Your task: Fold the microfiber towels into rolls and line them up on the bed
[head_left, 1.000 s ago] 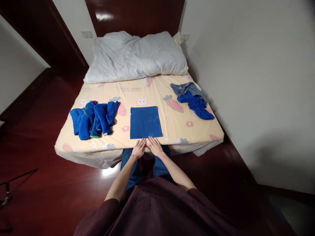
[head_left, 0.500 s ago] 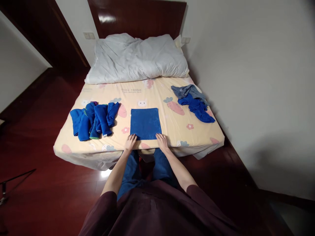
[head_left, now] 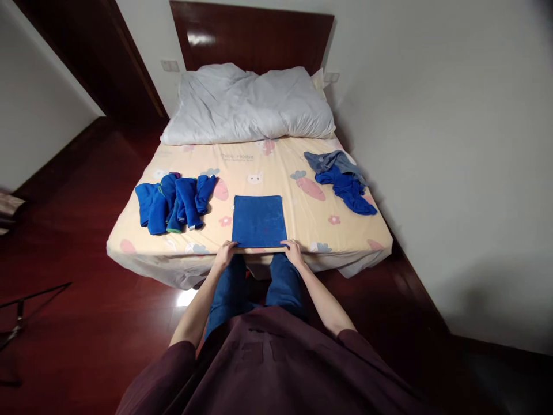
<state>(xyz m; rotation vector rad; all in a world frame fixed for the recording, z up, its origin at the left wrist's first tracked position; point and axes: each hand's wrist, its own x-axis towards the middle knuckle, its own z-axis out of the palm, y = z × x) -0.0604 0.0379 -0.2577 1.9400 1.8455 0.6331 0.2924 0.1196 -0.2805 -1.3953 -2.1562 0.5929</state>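
Note:
A square blue towel [head_left: 259,222] lies flat near the front edge of the bed. My left hand [head_left: 225,255] is at its near left corner, fingers closed in a pinch on the edge. At the near right corner, my right hand [head_left: 293,252] pinches the edge the same way. Most of the towel rests smooth on the sheet, and a small pale tag shows on its left side. To the left sit several rolled or folded blue towels [head_left: 176,203], some with green trim. Crumpled blue cloth [head_left: 345,190] lies to the right, partly under a grey-blue cloth [head_left: 333,161].
The bed [head_left: 268,167] has a pale yellow sheet with carrot and rabbit prints. A bulky white quilt [head_left: 250,109] spans its head, before a dark wooden headboard [head_left: 259,37]. A wall [head_left: 432,144] runs along the right. A thin black stand [head_left: 19,314] is on the floor at left.
My fingers have gone from lying on the towel's near corners to pinching them. The towel's near edge sits slightly closer to the bed's front edge. The camera view has shifted a little.

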